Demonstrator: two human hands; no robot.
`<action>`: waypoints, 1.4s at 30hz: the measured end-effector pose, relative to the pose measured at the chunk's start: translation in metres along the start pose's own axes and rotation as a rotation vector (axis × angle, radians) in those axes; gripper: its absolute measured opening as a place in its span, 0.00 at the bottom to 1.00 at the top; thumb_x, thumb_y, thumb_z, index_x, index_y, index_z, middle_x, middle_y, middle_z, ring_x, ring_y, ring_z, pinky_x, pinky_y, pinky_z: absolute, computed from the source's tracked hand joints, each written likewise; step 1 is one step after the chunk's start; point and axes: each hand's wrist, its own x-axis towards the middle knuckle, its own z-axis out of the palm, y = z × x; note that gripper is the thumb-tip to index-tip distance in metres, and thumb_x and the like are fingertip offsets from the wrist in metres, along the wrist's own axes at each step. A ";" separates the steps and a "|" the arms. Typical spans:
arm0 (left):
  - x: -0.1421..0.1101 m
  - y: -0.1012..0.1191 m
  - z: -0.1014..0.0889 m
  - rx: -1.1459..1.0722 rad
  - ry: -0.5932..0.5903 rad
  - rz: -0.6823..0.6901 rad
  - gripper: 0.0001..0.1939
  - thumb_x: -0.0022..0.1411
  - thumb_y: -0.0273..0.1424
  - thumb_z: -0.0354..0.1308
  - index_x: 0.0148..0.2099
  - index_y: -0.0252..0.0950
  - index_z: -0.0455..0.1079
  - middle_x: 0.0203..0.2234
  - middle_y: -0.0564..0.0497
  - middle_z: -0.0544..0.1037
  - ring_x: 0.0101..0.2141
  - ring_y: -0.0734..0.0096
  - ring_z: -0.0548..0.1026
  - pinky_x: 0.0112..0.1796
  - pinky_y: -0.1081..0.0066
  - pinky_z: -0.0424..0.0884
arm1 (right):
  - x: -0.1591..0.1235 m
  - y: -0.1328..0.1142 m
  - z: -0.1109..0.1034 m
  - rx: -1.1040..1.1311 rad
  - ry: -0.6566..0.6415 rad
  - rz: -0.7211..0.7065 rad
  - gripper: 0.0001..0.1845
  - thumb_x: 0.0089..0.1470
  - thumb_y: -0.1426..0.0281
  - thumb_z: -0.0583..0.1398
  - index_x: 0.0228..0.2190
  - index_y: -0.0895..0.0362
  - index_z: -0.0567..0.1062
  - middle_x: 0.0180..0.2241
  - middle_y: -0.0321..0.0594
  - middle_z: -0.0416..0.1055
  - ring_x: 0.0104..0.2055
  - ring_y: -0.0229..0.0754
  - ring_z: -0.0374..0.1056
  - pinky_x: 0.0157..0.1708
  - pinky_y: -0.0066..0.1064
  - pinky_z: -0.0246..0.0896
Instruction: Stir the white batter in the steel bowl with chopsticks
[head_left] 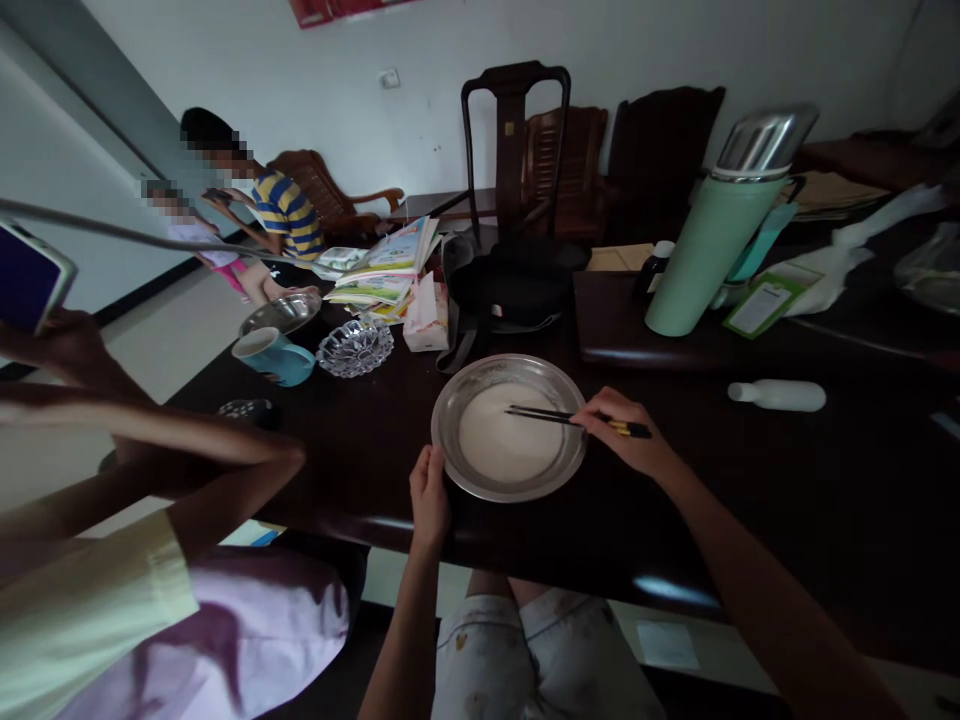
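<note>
A round metal bowl (pixel 448 445) with a pale, whitish mixture (pixel 502 445) in it rests on the dark table before me. My left hand (pixel 429 495) grips the bowl's near left rim, fingers closed against the side. In my right hand (pixel 626 430) is a pair of black chopsticks (pixel 540 412), held near their gold-banded ends. Their tips reach over the middle of the mixture from the right; whether they dip below its surface I cannot tell.
Left of the bowl stand a blue mug (pixel 281 358), a glass dish (pixel 355 347) and a tissue pack (pixel 427 315). A black bag (pixel 510 285) lies behind it. A green thermos (pixel 709 245) and a white bottle (pixel 780 395) are rightward. A person's arm (pixel 225 480) rests close on the left.
</note>
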 end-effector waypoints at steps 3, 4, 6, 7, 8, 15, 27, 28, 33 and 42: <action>0.000 0.000 0.000 0.009 -0.009 0.008 0.23 0.59 0.49 0.56 0.24 0.36 0.56 0.21 0.57 0.55 0.24 0.76 0.53 0.26 0.75 0.55 | -0.001 0.002 -0.003 0.087 0.078 0.074 0.23 0.60 0.56 0.55 0.23 0.54 0.79 0.26 0.39 0.66 0.28 0.39 0.65 0.23 0.30 0.62; 0.000 0.000 0.000 0.010 -0.014 0.007 0.23 0.59 0.49 0.56 0.24 0.36 0.56 0.20 0.58 0.55 0.24 0.76 0.53 0.25 0.75 0.54 | -0.001 0.001 -0.004 0.109 0.045 0.075 0.24 0.60 0.55 0.54 0.23 0.54 0.79 0.26 0.39 0.66 0.27 0.38 0.65 0.22 0.30 0.62; 0.000 -0.001 0.000 -0.001 -0.020 0.002 0.23 0.60 0.48 0.55 0.24 0.37 0.55 0.20 0.58 0.54 0.24 0.76 0.52 0.25 0.75 0.54 | -0.001 0.000 -0.002 0.096 -0.051 0.039 0.21 0.59 0.56 0.56 0.24 0.54 0.80 0.26 0.39 0.67 0.27 0.38 0.65 0.25 0.31 0.63; 0.000 -0.001 0.000 -0.010 -0.020 0.000 0.23 0.60 0.48 0.55 0.24 0.37 0.55 0.20 0.58 0.54 0.24 0.76 0.52 0.25 0.75 0.54 | 0.000 -0.001 -0.001 0.067 -0.080 0.017 0.17 0.58 0.57 0.59 0.25 0.54 0.80 0.26 0.39 0.69 0.28 0.38 0.66 0.29 0.32 0.64; 0.000 -0.001 0.000 -0.020 -0.017 0.000 0.23 0.60 0.48 0.55 0.25 0.37 0.55 0.20 0.58 0.54 0.24 0.76 0.52 0.25 0.75 0.54 | 0.000 -0.001 0.000 0.035 -0.083 0.003 0.15 0.56 0.59 0.60 0.26 0.53 0.80 0.27 0.39 0.69 0.29 0.39 0.67 0.31 0.33 0.65; 0.000 0.001 0.001 -0.020 -0.013 0.000 0.23 0.60 0.47 0.56 0.24 0.37 0.55 0.20 0.58 0.54 0.24 0.76 0.52 0.25 0.75 0.54 | -0.001 0.000 -0.004 0.133 0.038 0.069 0.23 0.60 0.54 0.55 0.23 0.54 0.79 0.25 0.39 0.67 0.26 0.38 0.65 0.23 0.30 0.62; -0.001 0.002 0.001 -0.007 -0.005 -0.004 0.24 0.58 0.50 0.57 0.24 0.36 0.57 0.21 0.57 0.56 0.24 0.76 0.54 0.26 0.75 0.56 | -0.001 0.001 -0.001 0.094 -0.056 0.028 0.19 0.58 0.57 0.58 0.24 0.54 0.79 0.26 0.39 0.69 0.29 0.39 0.67 0.29 0.32 0.64; -0.001 0.003 0.001 -0.005 0.002 -0.003 0.24 0.58 0.50 0.57 0.24 0.36 0.57 0.21 0.57 0.56 0.24 0.76 0.54 0.26 0.75 0.56 | 0.000 0.000 0.000 0.056 -0.078 0.011 0.16 0.57 0.58 0.60 0.25 0.53 0.80 0.26 0.39 0.70 0.30 0.39 0.68 0.31 0.33 0.65; -0.001 0.004 0.002 0.002 0.008 -0.007 0.23 0.58 0.49 0.57 0.24 0.37 0.55 0.20 0.58 0.55 0.24 0.76 0.53 0.26 0.75 0.55 | -0.001 0.000 -0.002 0.088 0.107 0.073 0.22 0.59 0.55 0.56 0.23 0.54 0.79 0.25 0.38 0.66 0.28 0.38 0.66 0.25 0.30 0.63; -0.002 0.004 0.001 -0.014 0.004 -0.008 0.22 0.59 0.47 0.56 0.24 0.37 0.57 0.20 0.58 0.56 0.24 0.76 0.54 0.26 0.75 0.55 | 0.000 -0.002 0.001 0.029 0.062 0.053 0.17 0.57 0.57 0.59 0.25 0.53 0.79 0.26 0.39 0.69 0.31 0.41 0.67 0.31 0.34 0.66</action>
